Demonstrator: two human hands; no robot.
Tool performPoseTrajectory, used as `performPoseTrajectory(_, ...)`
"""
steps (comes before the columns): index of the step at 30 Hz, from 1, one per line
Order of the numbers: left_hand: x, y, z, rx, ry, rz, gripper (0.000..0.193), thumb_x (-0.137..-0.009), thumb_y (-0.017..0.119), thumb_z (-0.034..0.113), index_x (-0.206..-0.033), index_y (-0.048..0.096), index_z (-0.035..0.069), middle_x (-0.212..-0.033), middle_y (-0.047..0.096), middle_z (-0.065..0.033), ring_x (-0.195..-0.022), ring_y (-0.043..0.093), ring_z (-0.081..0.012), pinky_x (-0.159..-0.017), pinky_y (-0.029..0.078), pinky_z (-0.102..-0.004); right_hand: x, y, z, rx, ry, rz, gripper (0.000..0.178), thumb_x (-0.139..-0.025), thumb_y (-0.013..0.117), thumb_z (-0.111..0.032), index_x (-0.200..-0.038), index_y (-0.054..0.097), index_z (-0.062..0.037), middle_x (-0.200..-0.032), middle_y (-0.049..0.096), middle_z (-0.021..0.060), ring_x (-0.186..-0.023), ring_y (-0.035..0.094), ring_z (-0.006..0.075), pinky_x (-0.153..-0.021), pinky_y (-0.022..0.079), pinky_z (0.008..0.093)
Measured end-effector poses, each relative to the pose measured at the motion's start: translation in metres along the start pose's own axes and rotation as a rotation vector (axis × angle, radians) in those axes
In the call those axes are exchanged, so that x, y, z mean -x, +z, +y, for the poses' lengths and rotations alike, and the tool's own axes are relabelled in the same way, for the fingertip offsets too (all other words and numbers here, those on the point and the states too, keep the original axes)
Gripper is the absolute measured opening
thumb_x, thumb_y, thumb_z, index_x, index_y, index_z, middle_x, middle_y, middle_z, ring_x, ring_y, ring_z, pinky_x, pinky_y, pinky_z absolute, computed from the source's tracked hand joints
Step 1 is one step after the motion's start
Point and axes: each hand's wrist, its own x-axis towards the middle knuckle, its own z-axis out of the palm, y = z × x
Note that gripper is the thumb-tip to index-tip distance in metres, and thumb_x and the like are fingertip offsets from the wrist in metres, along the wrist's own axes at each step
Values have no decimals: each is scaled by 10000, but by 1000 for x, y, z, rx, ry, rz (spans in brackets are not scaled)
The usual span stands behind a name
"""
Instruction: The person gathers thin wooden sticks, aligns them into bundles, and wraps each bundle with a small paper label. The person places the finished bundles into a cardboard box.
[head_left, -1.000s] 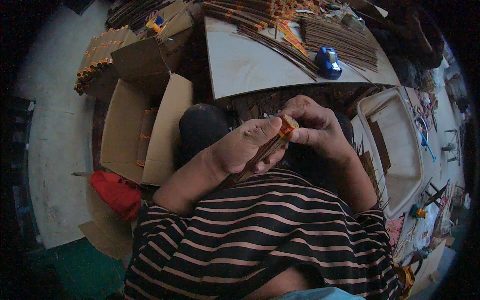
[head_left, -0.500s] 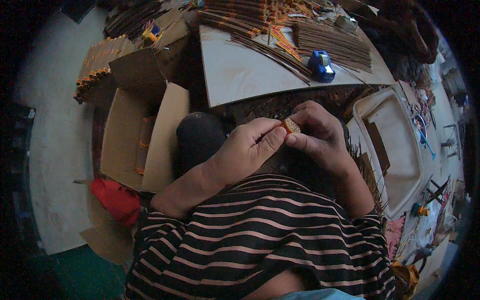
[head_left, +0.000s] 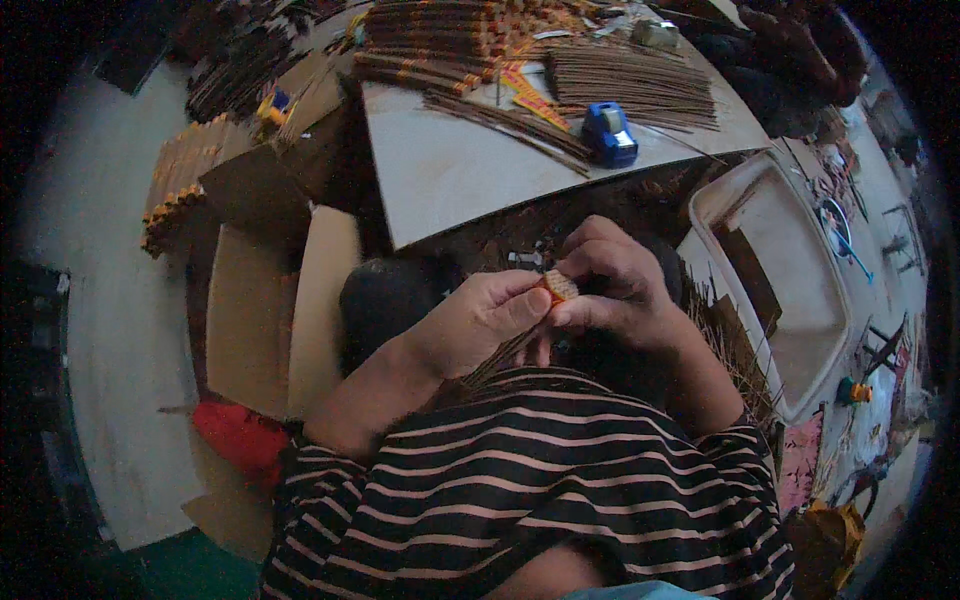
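Observation:
Both my hands meet in front of my lap around a bundle of incense sticks (head_left: pixel 560 286). Its round, pale end faces up, with an orange-red band just below the rim. My left hand (head_left: pixel 487 315) grips it from the left, thumb pressed against the band. From the other side my right hand (head_left: pixel 622 283) pinches it between thumb and curled fingers. Below the grip, the rest of the bundle is mostly hidden by my hands. Beyond them, a white-topped table (head_left: pixel 450 180) carries loose incense sticks (head_left: pixel 635 88) and red-and-yellow paper strips (head_left: pixel 530 95).
A blue tape dispenser (head_left: pixel 611 135) stands near the table's front edge. On the left is an open cardboard box (head_left: pixel 250 320), with banded bundles (head_left: pixel 185 175) stacked behind it and a red cloth (head_left: pixel 240 440) nearer. A white plastic tub (head_left: pixel 810 300) sits at right. Another person's arm (head_left: pixel 800 45) shows far right.
The view has shifted, so table and box appear moved. Both hands still hold the bundle, its end now tipped more toward view and my right fingers slightly repositioned.

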Motion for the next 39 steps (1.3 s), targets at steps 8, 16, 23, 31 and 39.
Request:
performPoseTrajectory(8,-17,2,5,-2,-43,40,355,-902,417,394,-917,520,54,-707,516,7,-593,467,-48,-543,394,-159,-2,-7,17,-2,-46,79,327,-615,760,-242,-792,602,-17,-751,536,73,-719,517,206,-622,419,299)
performPoseTrajectory(16,-52,-7,15,-117,-39,247,362,-905,398,415,-905,502,68,-666,494,19,-529,432,-48,-486,356,-169,-3,-15,48,-376,352,222,256,-734,693,-183,-911,598,-25,-808,567,33,-764,531,114,-648,430,246)
performPoseTrajectory(23,-148,-61,33,31,162,336,347,-895,436,402,-872,496,62,-656,497,6,-498,427,-49,-442,363,-177,-17,-108,183,135,709,427,334,-834,560,-297,-948,581,16,-773,545,15,-672,466,86,-593,390,229)
performPoseTrajectory(31,-275,-115,10,139,200,223,346,-889,462,374,-836,492,34,-741,590,-94,-466,439,-73,-424,367,-199,-47,-138,216,92,1154,28,325,-748,637,-305,-818,603,11,-633,506,10,-560,431,115,-507,351,249)
performPoseTrajectory(39,-329,-134,-14,206,82,196,396,-865,494,398,-815,507,5,-789,605,-147,-448,483,-102,-399,378,-246,-42,-132,225,-206,1191,166,242,-745,642,-257,-817,582,-34,-737,549,32,-714,468,133,-656,358,273)
